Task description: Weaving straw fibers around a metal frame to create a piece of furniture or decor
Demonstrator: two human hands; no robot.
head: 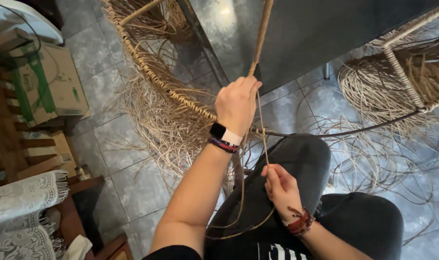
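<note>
My left hand (237,102), with a watch and bracelets at the wrist, is raised and closed around a rattan-wrapped rod (261,33) that runs up out of view. A thin rattan strand (263,132) drops from that hand to my right hand (280,185), which pinches it above my lap. The strand loops on below my right hand across my dark trousers. Beside my left hand curves the woven rim of a round wicker frame (154,72), with loose strands hanging from it.
A second partly woven frame (403,72) stands at the right. Loose rattan coils (364,159) lie on the grey tiled floor. A cardboard box (46,82), wooden slats (7,144) and a lace cloth (22,207) are at the left.
</note>
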